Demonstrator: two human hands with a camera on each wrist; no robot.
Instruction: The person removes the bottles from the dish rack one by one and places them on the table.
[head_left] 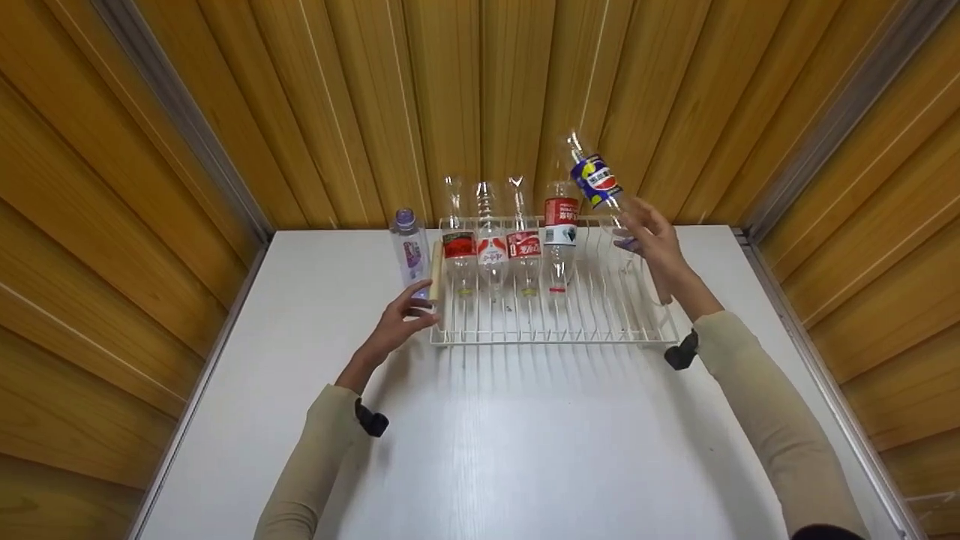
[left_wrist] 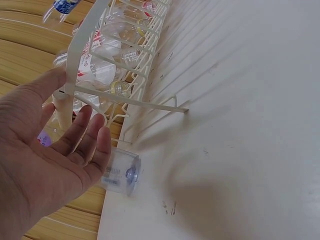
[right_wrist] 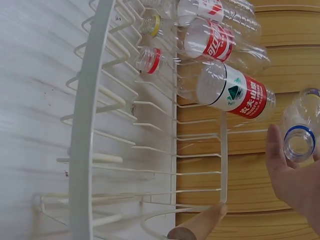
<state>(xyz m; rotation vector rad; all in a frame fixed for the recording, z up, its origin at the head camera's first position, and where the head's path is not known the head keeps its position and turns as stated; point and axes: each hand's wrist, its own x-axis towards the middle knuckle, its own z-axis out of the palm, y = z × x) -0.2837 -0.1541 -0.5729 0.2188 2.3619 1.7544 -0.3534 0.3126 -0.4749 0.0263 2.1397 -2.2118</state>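
My right hand (head_left: 660, 240) grips a clear plastic bottle (head_left: 596, 180) with a blue Pepsi-style label near its neck end, above the rack's right side. It tilts, base up and to the left; the right wrist view shows its capless mouth with a blue ring (right_wrist: 310, 131). At the left end of the white wire rack (head_left: 551, 343), my left hand (head_left: 394, 326) holds the corner by the wooden handle (head_left: 436, 274), thumb on the frame, other fingers loosely bent. Several empty bottles lean neck-down in the rack's left half, among them a red-and-white labelled one (right_wrist: 240, 95).
Just left of the rack, a pale purple bottle (head_left: 409, 244) stands upright on the white table (head_left: 480, 450). A wood-patterned wall (head_left: 442, 97) rises right behind the rack. A second wooden handle (right_wrist: 197, 225) is at the rack's right end.
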